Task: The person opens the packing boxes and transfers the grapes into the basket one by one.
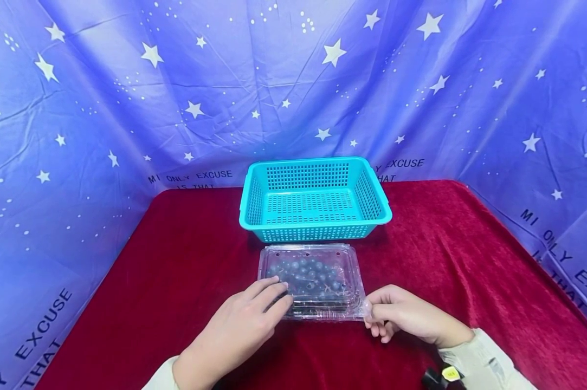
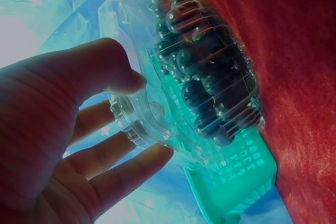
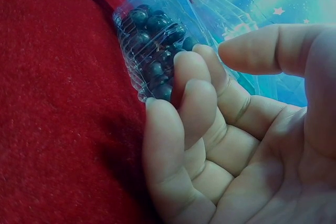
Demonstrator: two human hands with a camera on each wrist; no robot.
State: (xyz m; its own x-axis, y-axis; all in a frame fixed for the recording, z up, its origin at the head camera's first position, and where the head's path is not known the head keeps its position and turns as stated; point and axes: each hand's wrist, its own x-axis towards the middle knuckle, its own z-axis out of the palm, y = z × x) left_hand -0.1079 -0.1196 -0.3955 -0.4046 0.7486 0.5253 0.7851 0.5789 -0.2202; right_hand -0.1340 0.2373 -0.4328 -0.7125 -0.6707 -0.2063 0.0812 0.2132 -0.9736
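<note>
A clear plastic clamshell box (image 1: 347, 276) of dark round fruit (image 1: 303, 271), which look like grapes, lies on the red cloth, its lid over the fruit. My left hand (image 1: 242, 325) rests on the lid's left front part with fingers fairly straight. In the left wrist view, the thumb (image 2: 123, 72) touches the lid's near side and the fingertips lie farther over it. At the front right corner my right hand (image 1: 405, 314) pinches the box's edge between thumb and index finger. The other fingers (image 3: 165, 135) of that hand are curled, seen in the right wrist view.
A turquoise perforated basket (image 1: 315, 232) stands just behind the box, with nothing seen inside. Red velvety cloth (image 1: 176, 260) covers the table. A blue curtain with stars (image 1: 273, 65) hangs around the back and sides. A black object with a yellow label (image 1: 450, 374) is by the right sleeve.
</note>
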